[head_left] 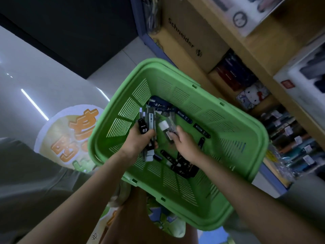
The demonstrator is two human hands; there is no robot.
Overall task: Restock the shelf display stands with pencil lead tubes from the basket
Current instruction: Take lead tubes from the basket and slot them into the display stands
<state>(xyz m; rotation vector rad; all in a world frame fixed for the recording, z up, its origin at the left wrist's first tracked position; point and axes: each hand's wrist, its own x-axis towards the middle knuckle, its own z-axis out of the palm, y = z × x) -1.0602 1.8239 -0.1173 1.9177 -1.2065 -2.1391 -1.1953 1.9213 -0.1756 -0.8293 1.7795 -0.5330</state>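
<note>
A green slotted plastic basket (pixel 219 110) fills the middle of the head view. Several dark pencil lead tubes (pixel 182 166) lie loose on its bottom. My left hand (pixel 139 140) is inside the basket and grips a bunch of lead tubes (pixel 149 120), black and clear ones, one marked 0.3. My right hand (pixel 184 141) reaches in beside it, and its fingers pinch a clear tube with a white label (pixel 167 126). More dark blue tubes (pixel 161 104) lie at the far side of the basket floor.
Wooden shelves (pixel 255 55) rise on the right, holding a Schneider cardboard box (pixel 186 34), packaged stationery and rows of pens (pixel 290 138). A round orange floor sticker (pixel 70 136) lies to the left of the basket. Grey floor spreads at far left.
</note>
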